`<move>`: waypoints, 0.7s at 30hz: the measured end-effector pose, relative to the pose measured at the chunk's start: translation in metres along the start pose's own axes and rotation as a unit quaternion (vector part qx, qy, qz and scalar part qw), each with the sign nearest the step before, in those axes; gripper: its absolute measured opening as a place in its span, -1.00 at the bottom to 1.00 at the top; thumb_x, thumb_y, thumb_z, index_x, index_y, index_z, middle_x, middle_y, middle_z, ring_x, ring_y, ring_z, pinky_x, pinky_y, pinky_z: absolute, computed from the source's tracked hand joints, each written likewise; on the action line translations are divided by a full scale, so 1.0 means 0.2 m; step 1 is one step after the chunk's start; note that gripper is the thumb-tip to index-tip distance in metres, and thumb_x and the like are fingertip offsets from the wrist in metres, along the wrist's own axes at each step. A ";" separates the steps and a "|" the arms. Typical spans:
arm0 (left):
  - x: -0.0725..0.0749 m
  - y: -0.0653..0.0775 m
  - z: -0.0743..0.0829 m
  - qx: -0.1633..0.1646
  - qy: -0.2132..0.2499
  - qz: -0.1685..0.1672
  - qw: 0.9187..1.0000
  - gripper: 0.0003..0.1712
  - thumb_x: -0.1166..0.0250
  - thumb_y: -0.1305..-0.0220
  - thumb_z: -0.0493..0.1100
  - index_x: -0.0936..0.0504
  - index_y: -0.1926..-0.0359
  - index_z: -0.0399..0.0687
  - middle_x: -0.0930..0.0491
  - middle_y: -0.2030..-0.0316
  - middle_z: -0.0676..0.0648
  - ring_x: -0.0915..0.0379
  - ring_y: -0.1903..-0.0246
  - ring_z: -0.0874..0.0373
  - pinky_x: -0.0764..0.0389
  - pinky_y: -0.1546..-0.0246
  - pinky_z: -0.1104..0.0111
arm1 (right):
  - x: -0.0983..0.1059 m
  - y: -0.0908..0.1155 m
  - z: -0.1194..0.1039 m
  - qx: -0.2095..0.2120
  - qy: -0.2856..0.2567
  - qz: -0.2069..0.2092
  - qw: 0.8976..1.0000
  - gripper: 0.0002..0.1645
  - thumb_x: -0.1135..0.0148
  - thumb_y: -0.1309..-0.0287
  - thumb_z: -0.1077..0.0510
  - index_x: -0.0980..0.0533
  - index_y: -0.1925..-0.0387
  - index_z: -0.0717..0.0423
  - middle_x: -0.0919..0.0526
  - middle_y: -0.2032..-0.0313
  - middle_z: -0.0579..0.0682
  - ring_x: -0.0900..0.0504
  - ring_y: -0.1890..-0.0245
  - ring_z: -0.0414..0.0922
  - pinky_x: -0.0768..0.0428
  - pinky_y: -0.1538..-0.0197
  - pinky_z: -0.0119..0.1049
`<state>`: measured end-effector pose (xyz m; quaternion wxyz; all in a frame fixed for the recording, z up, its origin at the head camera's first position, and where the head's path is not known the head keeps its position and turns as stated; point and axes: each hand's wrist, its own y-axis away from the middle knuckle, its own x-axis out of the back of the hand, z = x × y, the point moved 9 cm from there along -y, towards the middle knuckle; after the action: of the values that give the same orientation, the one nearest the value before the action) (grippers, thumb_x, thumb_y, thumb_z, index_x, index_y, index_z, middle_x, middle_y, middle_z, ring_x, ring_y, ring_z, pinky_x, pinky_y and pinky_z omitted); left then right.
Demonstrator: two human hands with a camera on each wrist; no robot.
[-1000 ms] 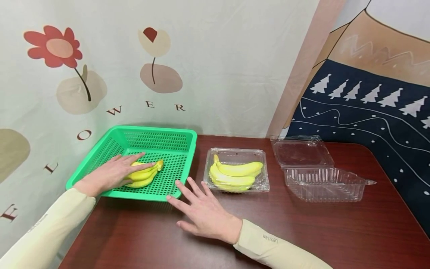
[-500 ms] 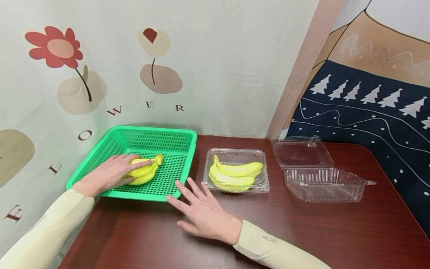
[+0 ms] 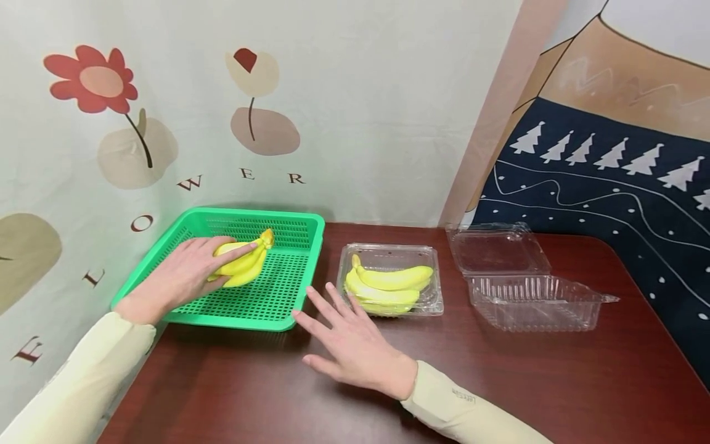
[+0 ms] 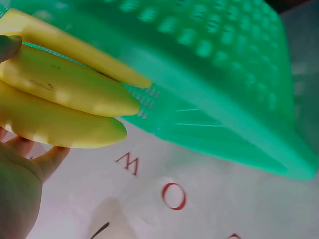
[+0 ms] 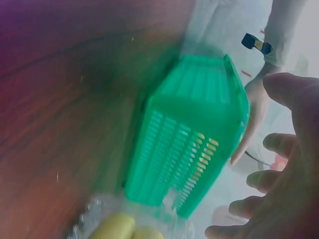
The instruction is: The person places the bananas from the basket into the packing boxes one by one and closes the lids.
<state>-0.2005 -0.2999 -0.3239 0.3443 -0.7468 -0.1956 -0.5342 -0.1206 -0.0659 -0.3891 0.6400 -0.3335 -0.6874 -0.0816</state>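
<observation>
Left hand point(image 3: 183, 271) grips bananas point(image 3: 241, 266) over the basket's point(image 3: 233, 322) floor; right hand point(image 3: 360, 348) — empty, fingers spread — is beside its near right corner.

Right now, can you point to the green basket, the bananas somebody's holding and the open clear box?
Green basket point(image 3: 280, 285): head view, on its bare floor.
Held bananas point(image 4: 75, 85): left wrist view, on the middle banana.
Open clear box point(image 3: 535, 313): head view, on its front wall.
</observation>
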 end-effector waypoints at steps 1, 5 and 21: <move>0.01 -0.01 0.01 0.002 -0.001 0.004 1.000 0.17 -0.76 0.26 -0.23 -0.45 -0.46 0.21 -0.60 -0.02 -0.21 -0.61 0.18 -0.21 -0.65 0.16 -0.08 | 0.01 0.01 0.01 -0.005 -0.003 0.001 1.000 -0.13 -0.16 -0.41 -0.33 -0.17 -0.61 -0.25 0.09 -0.65 0.03 0.08 -0.61 0.20 -0.24 -0.45 0.29; 0.05 -0.04 0.03 0.007 -0.002 0.015 1.000 0.18 -0.76 0.26 -0.24 -0.45 -0.46 0.21 -0.60 -0.02 -0.21 -0.61 0.19 -0.22 -0.65 0.18 -0.08 | 0.05 0.04 0.05 -0.018 -0.008 0.004 1.000 -0.14 -0.16 -0.42 -0.32 -0.16 -0.62 -0.26 0.14 -0.66 -0.02 0.07 -0.61 0.20 -0.20 -0.47 0.28; 0.12 -0.19 0.17 -0.007 0.013 0.049 0.999 0.12 -0.68 0.18 -0.30 -0.44 -0.48 0.17 -0.59 -0.01 -0.19 -0.60 0.18 -0.16 -0.66 0.23 0.01 | 0.22 0.26 0.23 -0.066 -0.010 0.046 0.997 -0.18 -0.24 -0.38 -0.26 -0.29 -0.56 -0.16 0.00 -0.64 0.06 0.04 -0.60 0.24 -0.17 -0.46 0.34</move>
<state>-0.1943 -0.2515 -0.2961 0.3678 -0.7506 -0.1504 -0.5279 -0.1274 0.0156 -0.3716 0.6129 -0.4072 -0.6707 -0.0934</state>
